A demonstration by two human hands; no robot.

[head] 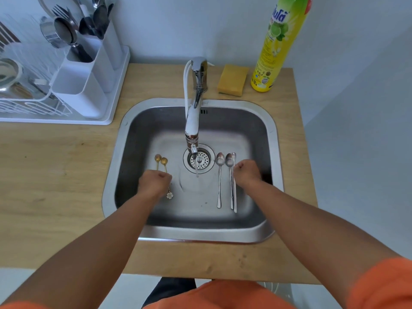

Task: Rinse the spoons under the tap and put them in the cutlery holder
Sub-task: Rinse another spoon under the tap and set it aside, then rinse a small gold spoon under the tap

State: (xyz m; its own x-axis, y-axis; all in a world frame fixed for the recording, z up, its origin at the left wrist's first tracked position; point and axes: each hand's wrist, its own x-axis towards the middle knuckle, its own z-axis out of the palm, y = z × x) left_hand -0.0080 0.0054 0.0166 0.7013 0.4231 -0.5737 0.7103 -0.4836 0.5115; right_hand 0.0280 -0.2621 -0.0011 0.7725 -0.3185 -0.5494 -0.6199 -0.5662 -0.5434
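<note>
Head view is showing the task at its very start, as I judge it: no spoon is yet under the water and none from the sink is in the holder. The tap (193,121) is running, a thin stream falling onto the drain (201,160) at mid-frame.

Five spoons are lying on the floor of the sink (124,139). Two gold spoons (161,162) are lying left of the drain, bowls pointing toward the top of the frame; one is ending in a small flower charm. Three silver spoons (219,179) are lying right of the drain, side by side and parallel.

The left hand (153,182) is hovering over the handles of the gold pair, its grip clenched into a fist; whether it is pinching a handle I cannot tell, as the fingers are hiding under the knuckles. The right hand (247,171) is sitting just beside the rightmost silver spoon, also clenched, and whether it is touching that handle is likewise unclear.

The holder (82,85), white with several compartments, is standing on the desk (55,175) at upper left of the frame, already carrying dark cutlery in its far compartments. One sponge (233,80) and one bottle (276,45) are standing behind the sink at upper right.

All five spoons are remaining to be rinsed and placed.
</note>
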